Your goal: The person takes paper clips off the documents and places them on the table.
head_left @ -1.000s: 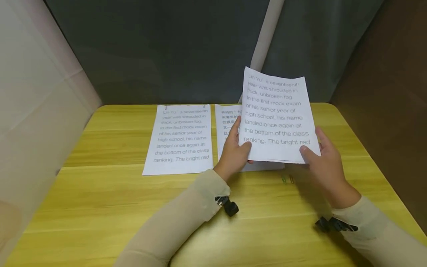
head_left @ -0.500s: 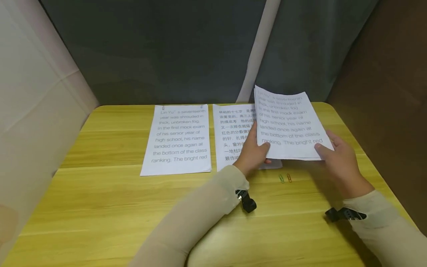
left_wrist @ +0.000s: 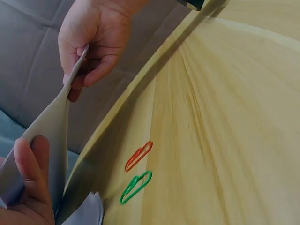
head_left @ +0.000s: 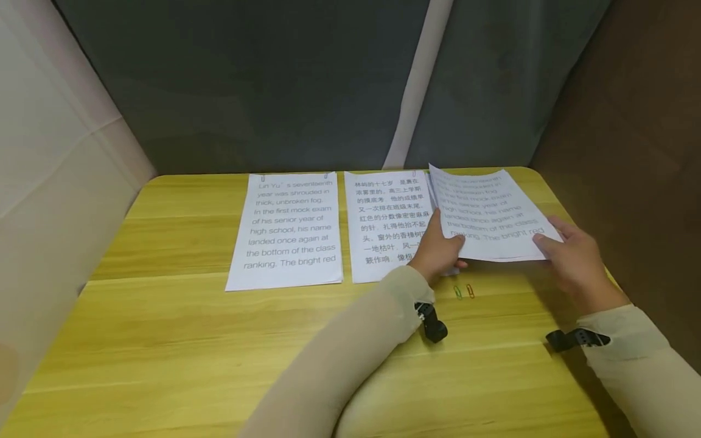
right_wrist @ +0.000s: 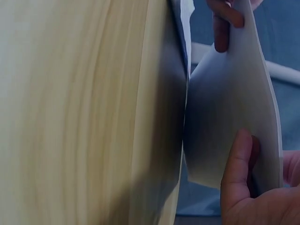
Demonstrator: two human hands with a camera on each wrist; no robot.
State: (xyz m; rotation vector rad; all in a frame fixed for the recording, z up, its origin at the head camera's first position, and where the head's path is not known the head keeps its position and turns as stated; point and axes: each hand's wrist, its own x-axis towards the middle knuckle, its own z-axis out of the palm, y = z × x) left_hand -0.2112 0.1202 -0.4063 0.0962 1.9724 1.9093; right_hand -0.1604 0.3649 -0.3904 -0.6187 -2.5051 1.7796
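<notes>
A small stack of printed paper sheets (head_left: 487,216) with English text is held between both hands at the right of the table. My left hand (head_left: 438,246) pinches its near left corner, thumb on the printed side. At the near right corner, my right hand (head_left: 577,255) grips it the same way, fingers (right_wrist: 236,164) behind the sheets. The far edge of the stack dips low toward the table's back edge, and the near edge hangs above the wood. Just below it lie a green paperclip (left_wrist: 136,187) and a red paperclip (left_wrist: 139,156), side by side.
Left of the held sheets lies a stack with Chinese text (head_left: 383,219), a clip visible at its top right, partly covered by my left hand. Farther left is an English stack (head_left: 290,237) with two clips on top. A dark curtain (head_left: 274,85) hangs behind the table (head_left: 164,340).
Both hands have carried the sheets rightward and lowered them, tilting them flatter. More of the Chinese-text stack now shows. The paperclips on the table are uncovered as before.
</notes>
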